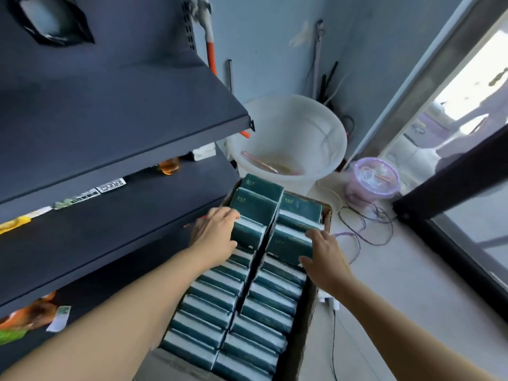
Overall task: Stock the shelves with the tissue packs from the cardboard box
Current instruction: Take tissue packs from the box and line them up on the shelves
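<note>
1. The cardboard box [316, 306] stands on the floor beside the dark shelves [115, 105], its long axis running away from the person toward the white bucket [291, 138].
2. Inside it, dark green tissue packs [209, 301] lie in two rows split by a narrow gap — each a soft rectangular brick in glossy film with a pale band, its long side lying across the box.
3. At the far end, a few packs stand raised above the rows, tilted with their broad faces toward the person.
4. The left hand [214, 232] clasps a raised pack [247, 235] in the left row, fingers curled over its top edge.
5. The right hand [327, 257] grips a raised pack [288, 243] in the right row — thumb on the near face, fingers over the top, though motion blur softens their exact placing.
6. A small lilac basket [371, 180] lined with clear plastic sits on the floor past the box, among thin loose cables [365, 218].
</note>
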